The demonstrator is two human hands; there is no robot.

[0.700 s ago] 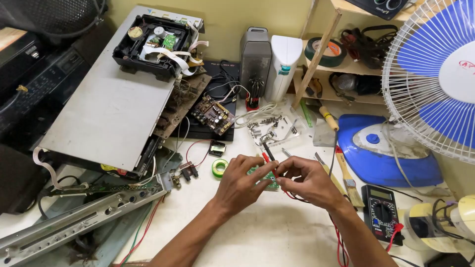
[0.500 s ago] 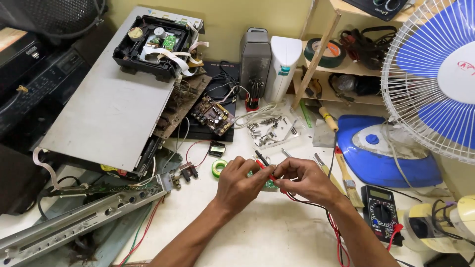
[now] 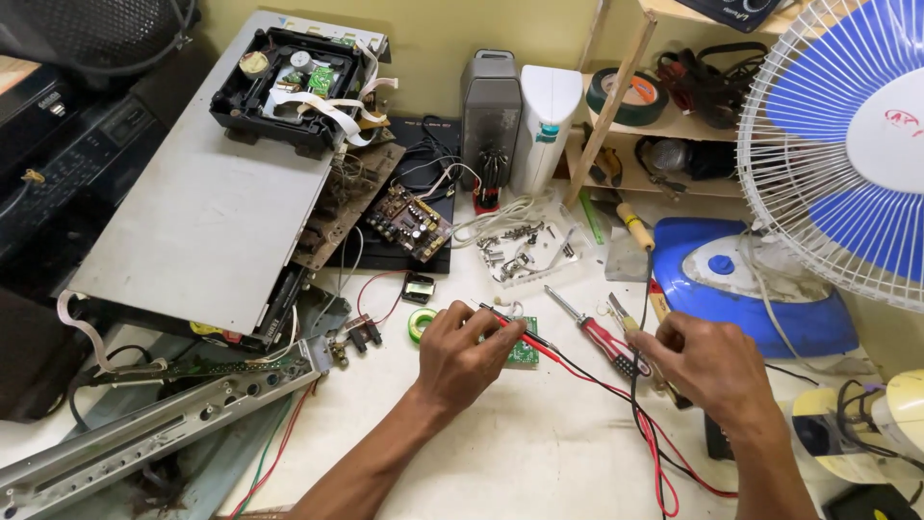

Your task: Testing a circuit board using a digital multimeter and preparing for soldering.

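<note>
While your left hand (image 3: 462, 351) pinches the red probe (image 3: 515, 330) against the small green circuit board (image 3: 525, 351) on the white table (image 3: 539, 453), your right hand (image 3: 707, 361) curls near the red-handled screwdriver (image 3: 599, 332). Whether it grips anything, you cannot tell.

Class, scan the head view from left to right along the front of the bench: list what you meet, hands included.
Metal front panel strip → green tape roll → left hand → small green circuit board → red-handled screwdriver → right hand → blue iron.

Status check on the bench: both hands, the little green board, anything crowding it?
Left hand pins green board, red probe on it. Right hand beside red screwdriver. Leads trail between.
</note>
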